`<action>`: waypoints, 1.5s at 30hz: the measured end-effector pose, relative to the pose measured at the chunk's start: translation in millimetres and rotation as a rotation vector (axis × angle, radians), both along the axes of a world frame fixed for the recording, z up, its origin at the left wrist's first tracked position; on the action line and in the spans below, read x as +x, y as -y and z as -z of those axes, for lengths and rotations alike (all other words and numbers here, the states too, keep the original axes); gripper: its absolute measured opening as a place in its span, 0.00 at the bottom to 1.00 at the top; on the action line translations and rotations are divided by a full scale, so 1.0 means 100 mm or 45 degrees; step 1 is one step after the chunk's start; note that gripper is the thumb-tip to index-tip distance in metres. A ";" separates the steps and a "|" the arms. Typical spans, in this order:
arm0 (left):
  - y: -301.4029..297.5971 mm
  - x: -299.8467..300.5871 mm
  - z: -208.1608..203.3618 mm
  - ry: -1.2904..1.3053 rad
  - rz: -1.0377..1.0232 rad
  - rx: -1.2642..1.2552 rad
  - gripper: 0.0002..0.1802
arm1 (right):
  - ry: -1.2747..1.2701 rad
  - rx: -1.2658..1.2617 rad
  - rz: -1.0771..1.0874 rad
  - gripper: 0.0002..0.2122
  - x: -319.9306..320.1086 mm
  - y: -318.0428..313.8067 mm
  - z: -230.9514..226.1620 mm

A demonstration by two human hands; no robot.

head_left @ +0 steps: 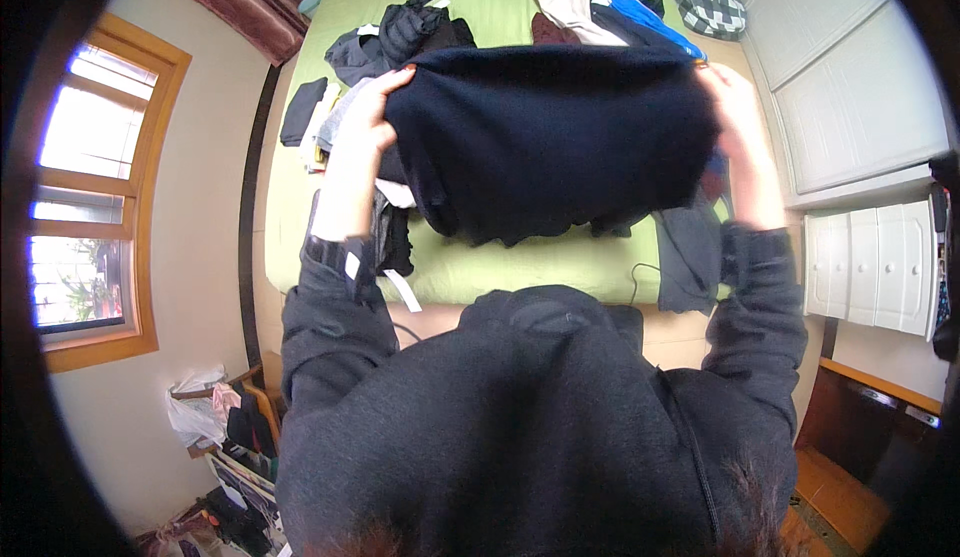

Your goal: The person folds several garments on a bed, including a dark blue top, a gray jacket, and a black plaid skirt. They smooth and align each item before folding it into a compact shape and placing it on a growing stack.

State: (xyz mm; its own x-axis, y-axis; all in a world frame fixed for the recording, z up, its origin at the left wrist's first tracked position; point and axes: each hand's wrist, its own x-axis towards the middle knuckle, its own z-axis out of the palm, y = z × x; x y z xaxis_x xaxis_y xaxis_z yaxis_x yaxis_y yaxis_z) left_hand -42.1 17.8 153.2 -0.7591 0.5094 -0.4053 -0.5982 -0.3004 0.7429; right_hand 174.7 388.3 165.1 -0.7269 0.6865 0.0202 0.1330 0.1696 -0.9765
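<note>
Over green bed (530, 269) | dark cloth (555, 137) between left hand (370, 115) and right hand (730, 102) | both pinching upper corners

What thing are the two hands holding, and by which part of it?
A dark navy cloth, held near its two upper corners: one in the left hand, the other in the right hand.

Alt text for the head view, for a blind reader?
A person's left hand and right hand hold a dark cloth spread between them over a green bed. Clothes lie on it; a wood-framed window is at left.
</note>
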 end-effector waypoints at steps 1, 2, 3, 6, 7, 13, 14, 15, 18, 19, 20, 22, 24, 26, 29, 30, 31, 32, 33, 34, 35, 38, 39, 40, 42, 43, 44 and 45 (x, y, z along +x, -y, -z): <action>-0.11 0.10 0.01 0.035 -0.104 -0.004 0.09 | -0.008 0.127 -0.027 0.14 -0.08 0.14 0.03; -0.18 0.19 -0.02 0.022 0.004 0.096 0.10 | 0.039 0.218 -0.002 0.15 -0.15 0.30 0.06; -0.30 0.32 -0.01 -0.197 -0.029 0.168 0.11 | -0.012 0.297 -0.017 0.15 -0.19 0.49 0.09; -0.68 0.74 -0.01 -0.628 -0.064 0.171 0.16 | -0.077 0.379 -0.014 0.13 -0.43 1.03 0.06; -0.77 0.87 -0.02 -0.681 0.015 0.122 0.20 | -0.196 0.426 -0.059 0.12 -0.49 1.17 0.03; -0.89 1.16 -0.19 -0.885 0.533 0.103 0.32 | -0.354 0.248 -0.218 0.14 -0.54 1.50 -0.05; -0.82 1.11 -0.23 -0.831 0.698 0.046 0.36 | -0.438 0.298 -0.246 0.16 -0.50 1.49 -0.05; -0.78 1.07 -0.26 -0.785 0.745 0.022 0.36 | -0.338 0.343 -0.363 0.19 -0.46 1.44 -0.06; -0.63 0.86 -0.31 -0.941 0.876 -0.258 0.33 | -0.479 0.015 -0.551 0.13 -0.39 1.37 -0.08; -0.64 0.80 -0.30 -1.231 0.611 -0.351 0.30 | -0.422 -0.009 -0.520 0.11 -0.37 1.36 -0.10; -0.64 0.76 -0.27 -1.428 0.332 -0.542 0.28 | -0.379 0.030 -0.536 0.11 -0.38 1.34 -0.12; -0.65 0.69 -0.21 -2.111 0.009 -0.568 0.24 | -0.291 0.088 -0.546 0.12 -0.38 1.32 -0.17; -0.67 0.62 -0.14 -2.265 0.166 -0.621 0.22 | -0.318 0.129 -0.591 0.14 -0.37 1.29 -0.20; -0.67 0.53 -0.09 -2.208 0.161 -0.784 0.18 | -0.350 0.213 -0.608 0.14 -0.34 1.24 -0.24; -0.68 0.47 -0.03 -1.971 0.384 -0.453 0.13 | -0.251 0.132 -0.571 0.15 -0.30 1.16 -0.29; -0.69 0.46 -0.02 -1.940 0.472 -0.409 0.12 | -0.264 0.165 -0.628 0.15 -0.28 1.14 -0.30; -0.69 0.45 -0.03 -1.848 0.529 -0.396 0.12 | -0.229 0.185 -0.648 0.15 -0.26 1.13 -0.32; -0.69 0.45 -0.05 -1.774 0.646 -0.425 0.12 | -0.190 0.204 -0.663 0.15 -0.23 1.11 -0.35; -0.69 0.43 -0.09 -2.169 0.685 -0.485 0.09 | -0.177 0.215 -0.686 0.15 -0.20 1.10 -0.38; -0.69 0.40 -0.14 -2.000 0.674 -0.463 0.09 | -0.160 0.225 -0.704 0.14 -0.16 1.09 -0.41; -0.67 0.33 -0.23 -1.863 0.730 -0.449 0.08 | -0.190 0.226 -0.759 0.14 -0.14 1.08 -0.45; -0.63 0.17 -0.48 -1.219 0.593 -0.253 0.10 | -0.076 0.143 -0.808 0.13 -0.06 1.03 -0.55; -0.65 0.15 -0.54 -1.511 0.633 -0.405 0.11 | -0.141 0.167 -0.857 0.13 -0.05 1.02 -0.57; -0.68 0.15 -0.59 -1.811 0.666 -0.569 0.11 | -0.154 0.194 -0.864 0.13 -0.04 1.03 -0.58; -0.81 0.26 -0.63 -2.107 0.526 -0.942 0.12 | -0.157 0.287 -0.851 0.13 -0.05 1.07 -0.59; -0.87 0.36 -0.65 -2.407 0.198 -0.655 0.10 | -0.142 0.345 -0.826 0.13 -0.07 1.10 -0.58; -0.92 0.45 -0.69 -2.359 0.228 -0.363 0.16 | -0.126 0.404 -0.793 0.13 -0.08 1.13 -0.58; -0.97 0.58 -0.68 -2.426 0.302 -0.225 0.23 | -0.081 0.452 -0.788 0.14 -0.12 1.17 -0.57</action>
State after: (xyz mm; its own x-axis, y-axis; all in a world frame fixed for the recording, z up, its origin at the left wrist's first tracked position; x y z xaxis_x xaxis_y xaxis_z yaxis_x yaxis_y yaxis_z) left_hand 15.8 115.3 221.5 -0.1278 0.7052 0.6974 0.9037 -0.2070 0.3749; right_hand 162.6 271.8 222.6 -0.9707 0.0929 0.2215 -0.1460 0.5044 -0.8510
